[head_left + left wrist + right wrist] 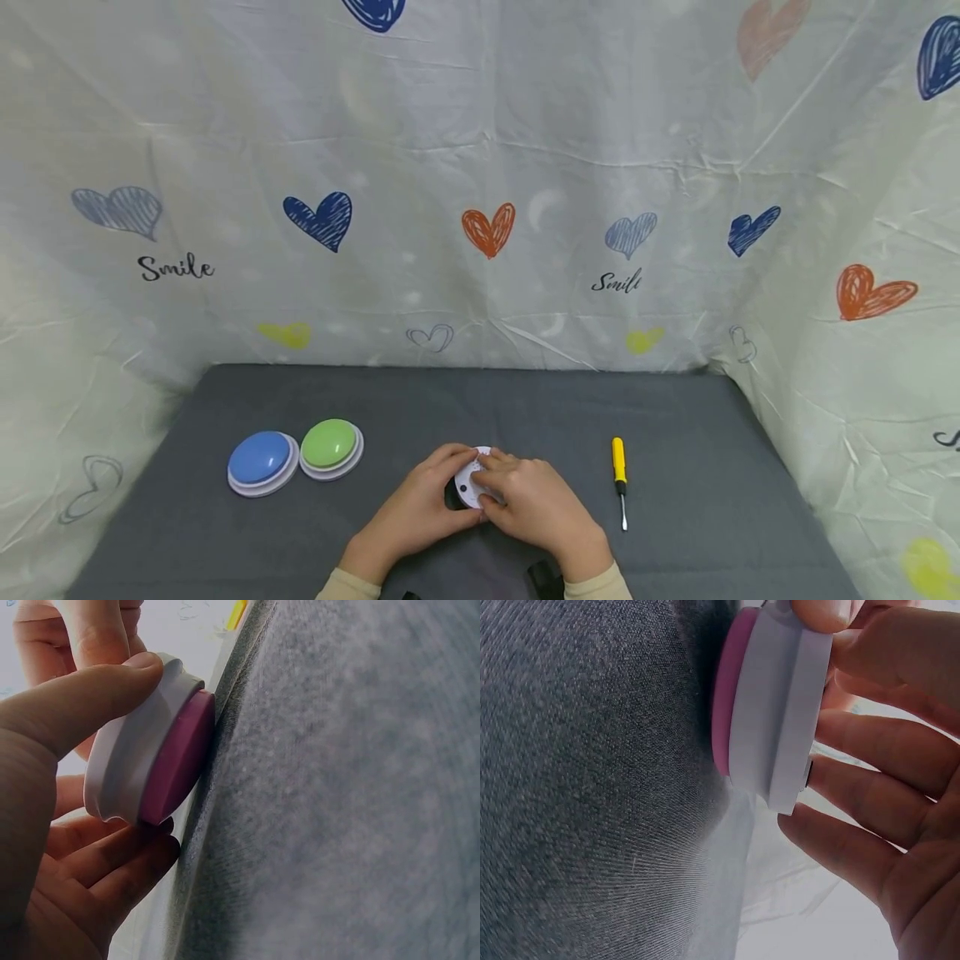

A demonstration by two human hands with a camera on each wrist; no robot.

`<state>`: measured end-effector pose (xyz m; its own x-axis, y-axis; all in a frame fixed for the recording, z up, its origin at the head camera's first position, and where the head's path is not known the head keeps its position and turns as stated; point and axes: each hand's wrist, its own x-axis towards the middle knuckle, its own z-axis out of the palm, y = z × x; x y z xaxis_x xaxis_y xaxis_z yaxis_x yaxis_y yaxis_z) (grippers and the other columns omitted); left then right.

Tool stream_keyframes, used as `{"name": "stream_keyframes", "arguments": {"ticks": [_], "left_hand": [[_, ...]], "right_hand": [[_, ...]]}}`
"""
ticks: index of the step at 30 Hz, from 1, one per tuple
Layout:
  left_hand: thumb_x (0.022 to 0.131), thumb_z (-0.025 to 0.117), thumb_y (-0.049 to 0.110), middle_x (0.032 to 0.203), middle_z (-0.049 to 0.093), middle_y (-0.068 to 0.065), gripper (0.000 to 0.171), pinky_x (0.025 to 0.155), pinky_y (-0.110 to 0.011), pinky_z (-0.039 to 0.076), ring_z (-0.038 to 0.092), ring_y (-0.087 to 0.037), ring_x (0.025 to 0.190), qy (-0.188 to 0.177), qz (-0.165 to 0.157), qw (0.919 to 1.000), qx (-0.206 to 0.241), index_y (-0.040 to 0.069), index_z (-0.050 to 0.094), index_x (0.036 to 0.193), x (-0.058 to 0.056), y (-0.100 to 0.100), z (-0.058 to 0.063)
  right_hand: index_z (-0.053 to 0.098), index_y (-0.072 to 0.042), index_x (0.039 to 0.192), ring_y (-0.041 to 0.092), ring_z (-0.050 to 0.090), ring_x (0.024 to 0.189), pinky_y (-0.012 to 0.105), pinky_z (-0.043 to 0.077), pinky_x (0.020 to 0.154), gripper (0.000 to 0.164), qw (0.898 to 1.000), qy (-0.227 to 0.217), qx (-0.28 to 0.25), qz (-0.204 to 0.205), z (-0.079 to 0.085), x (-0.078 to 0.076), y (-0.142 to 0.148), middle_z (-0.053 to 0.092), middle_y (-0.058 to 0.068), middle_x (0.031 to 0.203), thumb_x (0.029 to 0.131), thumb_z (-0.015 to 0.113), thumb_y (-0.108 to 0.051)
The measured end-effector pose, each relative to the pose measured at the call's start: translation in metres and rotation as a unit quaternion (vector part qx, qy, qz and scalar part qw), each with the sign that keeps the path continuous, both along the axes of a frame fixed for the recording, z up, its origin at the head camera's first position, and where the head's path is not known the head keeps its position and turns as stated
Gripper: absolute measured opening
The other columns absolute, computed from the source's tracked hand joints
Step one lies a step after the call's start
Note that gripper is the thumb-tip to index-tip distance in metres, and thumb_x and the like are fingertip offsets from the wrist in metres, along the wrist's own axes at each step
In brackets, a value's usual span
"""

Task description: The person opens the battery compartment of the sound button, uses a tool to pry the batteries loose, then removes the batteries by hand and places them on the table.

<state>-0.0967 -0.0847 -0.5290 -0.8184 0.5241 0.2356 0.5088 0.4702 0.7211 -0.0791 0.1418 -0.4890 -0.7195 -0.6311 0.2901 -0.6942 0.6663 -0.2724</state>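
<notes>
In the head view my left hand point(418, 500) holds a round push button with a white base point(467, 483) turned face down near the table's front. Its thumb lies on the rim of the white base point(127, 754) and its fingers reach round the other side. The pink dome point(180, 761) faces down, close over the dark cloth. My right hand point(536, 500) rests its fingertips on the upturned underside, thumb and fingers spread apart. Seen from the right wrist, its fingers point(862, 780) meet the back of the base, one tip right at the rim.
A blue button point(258, 457) and a green button point(328, 442) stand dome up, side by side at the left. To the right lies a yellow-handled screwdriver point(618, 461). Dark grey cloth point(525, 400) covers the table, with a heart-printed curtain point(405, 183) behind.
</notes>
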Motion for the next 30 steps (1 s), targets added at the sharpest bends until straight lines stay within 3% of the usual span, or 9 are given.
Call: {"name": "stream_keyframes", "arguments": {"ticks": [9, 22, 30], "left_hand": [[0.087, 0.096, 0.033, 0.143, 0.062, 0.007, 0.073, 0.108, -0.044, 0.056, 0.064, -0.015, 0.129, 0.017, 0.008, 0.9998, 0.006, 0.012, 0.066, 0.150, -0.0013, -0.0003, -0.0014], [0.089, 0.095, 0.036, 0.145, 0.061, 0.007, 0.073, 0.108, -0.044, 0.055, 0.062, -0.014, 0.131, -0.016, 0.002, 0.9999, 0.004, 0.014, 0.065, 0.152, -0.0016, 0.0002, 0.0006], [0.091, 0.093, 0.034, 0.145, 0.062, 0.004, 0.069, 0.108, -0.047, 0.055, 0.064, -0.019, 0.130, 0.000, -0.001, 1.0000, 0.003, 0.011, 0.066, 0.150, -0.0028, -0.0005, -0.0019]], "right_hand": [[0.081, -0.016, 0.106, 0.024, 0.072, 0.127, 0.039, 0.064, 0.078, 0.010, 1.000, 0.013, 0.003, -0.001, -0.0004, -0.0025, -0.0034, 0.075, 0.009, 0.136, 0.096, 0.082, -0.015], [0.080, -0.016, 0.100, 0.020, 0.070, 0.128, 0.038, 0.063, 0.083, 0.006, 1.000, 0.001, -0.008, 0.004, -0.0013, -0.0043, -0.0005, 0.075, 0.007, 0.136, 0.095, 0.082, -0.013], [0.082, -0.017, 0.096, 0.023, 0.072, 0.127, 0.036, 0.063, 0.079, 0.006, 1.000, 0.017, -0.006, 0.004, -0.0033, -0.0044, -0.0016, 0.075, 0.009, 0.134, 0.095, 0.080, -0.012]]}}
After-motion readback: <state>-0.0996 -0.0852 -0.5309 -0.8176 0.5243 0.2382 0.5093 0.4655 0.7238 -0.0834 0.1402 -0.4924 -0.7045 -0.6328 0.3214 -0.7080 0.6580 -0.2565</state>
